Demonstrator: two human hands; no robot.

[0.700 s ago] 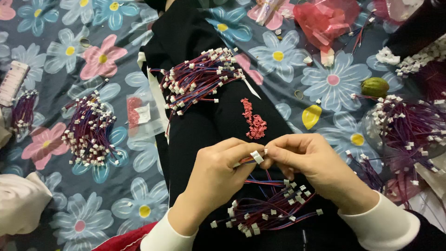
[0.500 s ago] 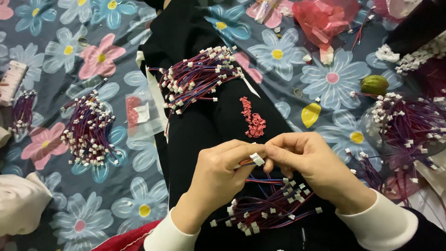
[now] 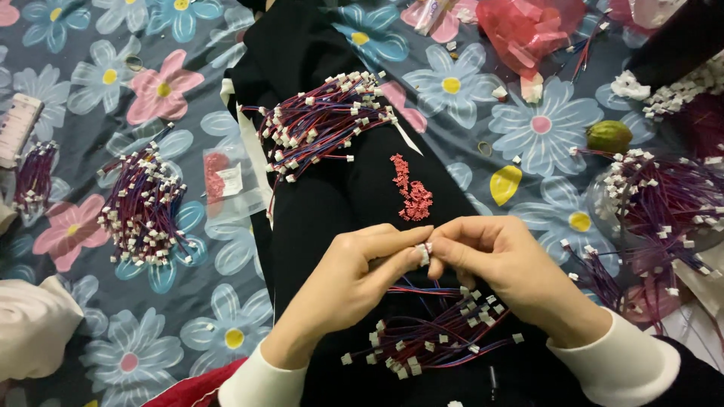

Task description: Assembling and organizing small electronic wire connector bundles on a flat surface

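On the flowered cloth point(image 3: 98, 75) at the far left lies a bundle of red-blue wires point(image 3: 143, 207) with white plugs. Nearer the middle, on the black fabric point(image 3: 317, 203), lie a second bundle point(image 3: 320, 124) and a small heap of red terminals point(image 3: 411, 188). The left hand point(image 3: 354, 283) pinches the small white connector point(image 3: 424, 252) from one side, and the right hand point(image 3: 505, 267) pinches it from the other — both are closed on it, above a loose pile of finished leads point(image 3: 434, 332). I judge the fingertips should hold the connector steady and straight. Compared with the earlier frames, almost nothing differs — the hands stay together.
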